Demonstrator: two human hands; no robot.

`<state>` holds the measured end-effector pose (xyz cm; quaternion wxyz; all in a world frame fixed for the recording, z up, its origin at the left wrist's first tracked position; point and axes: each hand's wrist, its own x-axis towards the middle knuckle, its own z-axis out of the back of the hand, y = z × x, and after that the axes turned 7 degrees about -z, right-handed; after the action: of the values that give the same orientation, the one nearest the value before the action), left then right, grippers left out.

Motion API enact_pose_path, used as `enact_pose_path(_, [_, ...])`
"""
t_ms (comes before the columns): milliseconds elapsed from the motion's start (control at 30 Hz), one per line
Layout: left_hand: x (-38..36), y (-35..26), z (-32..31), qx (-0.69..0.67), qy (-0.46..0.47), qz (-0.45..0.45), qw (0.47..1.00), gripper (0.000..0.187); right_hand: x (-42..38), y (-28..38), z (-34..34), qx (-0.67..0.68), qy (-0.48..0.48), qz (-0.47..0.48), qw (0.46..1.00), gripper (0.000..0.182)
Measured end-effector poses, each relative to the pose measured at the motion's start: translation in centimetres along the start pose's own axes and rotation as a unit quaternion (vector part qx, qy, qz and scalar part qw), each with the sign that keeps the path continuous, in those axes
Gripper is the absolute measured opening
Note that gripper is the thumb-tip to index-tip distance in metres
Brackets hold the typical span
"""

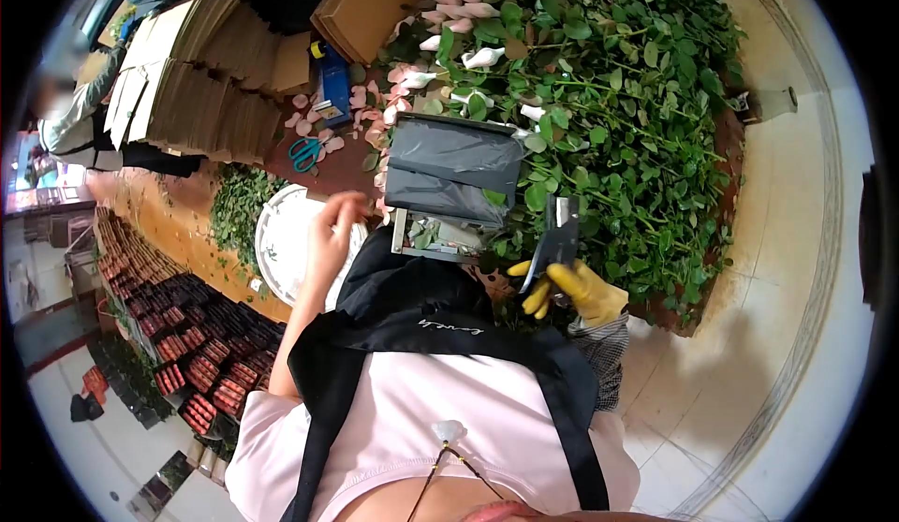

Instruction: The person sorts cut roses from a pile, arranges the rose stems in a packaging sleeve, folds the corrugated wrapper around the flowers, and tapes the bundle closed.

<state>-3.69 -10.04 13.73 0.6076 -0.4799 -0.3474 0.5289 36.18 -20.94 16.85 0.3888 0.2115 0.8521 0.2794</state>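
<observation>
My bare left hand [341, 220] hangs above the white round tub, left of a stack of black plastic sheets [454, 168]. Its fingers are loosely bent and slightly blurred, with nothing visible in them. The sheets lie on a metal-edged tray [401, 234] at the table's near edge, with leaf scraps in its front part. In a yellow glove, my right hand [582, 290] wraps around a black plier-like stapler [558, 234], whose metal-tipped end points away from me, over the leaves. A large pile of leafy rose stems [627, 138] lies beside it, with pale pink blooms [464, 7] at the far left.
Teal scissors [304, 153], a blue tool [333, 82] and loose petals lie on the table's left part. Behind stand cardboard stacks [192, 101]. A white round tub [277, 250] is on the floor at left, near rows of red-filled black crates [201, 353]. Another person [80, 124] is at far left.
</observation>
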Motion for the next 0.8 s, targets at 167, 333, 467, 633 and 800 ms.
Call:
enact_pose_path(167, [-4.5,-1.5,-6.3,-0.041,0.136,-0.029,0.989,0.053,10.3,2.0,-8.8,-0.438,-0.275,0.001,0.856,0.045])
enact_pose_path(333, [-2.7,1.8,-2.6,-0.174,0.016,0.073,0.982,0.043,18.3,1.8,-14.2,-0.577,-0.263,0.088,0.768,0.062])
enact_pose_path(467, [0.2,9.7,3.5,0.211,-0.046,0.024,0.976,0.062,22.6,7.4,-11.7,-0.267,-0.041,0.157,0.95,0.046])
enact_pose_path(633, [5.6,16.9,4.2,0.411,-0.065,-0.081,0.906,0.062,37.2,14.8,-9.8,-0.206,-0.285,0.2,0.915,0.044])
enact_pose_path(800, [9.6,17.8,3.8,0.421,-0.077,-0.095,0.899,0.066,50.2,16.7,-5.2,-0.262,-0.273,0.016,0.926,0.05])
